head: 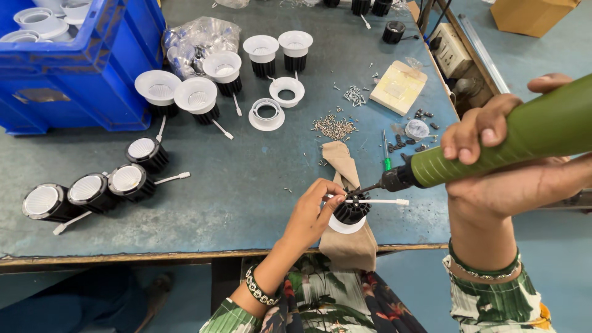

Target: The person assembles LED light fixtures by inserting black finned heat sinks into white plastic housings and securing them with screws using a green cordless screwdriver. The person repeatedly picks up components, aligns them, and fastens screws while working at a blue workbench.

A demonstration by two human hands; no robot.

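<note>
The left hand (311, 213) pinches a small black lamp (350, 211) on a cloth (345, 163) at the desk (246, 179) edge; the right hand (487, 139) is wrapped round a green screwdriver (512, 139). Its tip could slip into the fingers, or the lamp tip off.

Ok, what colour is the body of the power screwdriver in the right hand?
Olive green, with a black tip; the head view shows the screwdriver gripped by the right hand.

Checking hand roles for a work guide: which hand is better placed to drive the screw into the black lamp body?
Right, probably. The right hand grips the green electric screwdriver, its bit already at the lamp body. The left hand only pinches and steadies it.
</note>
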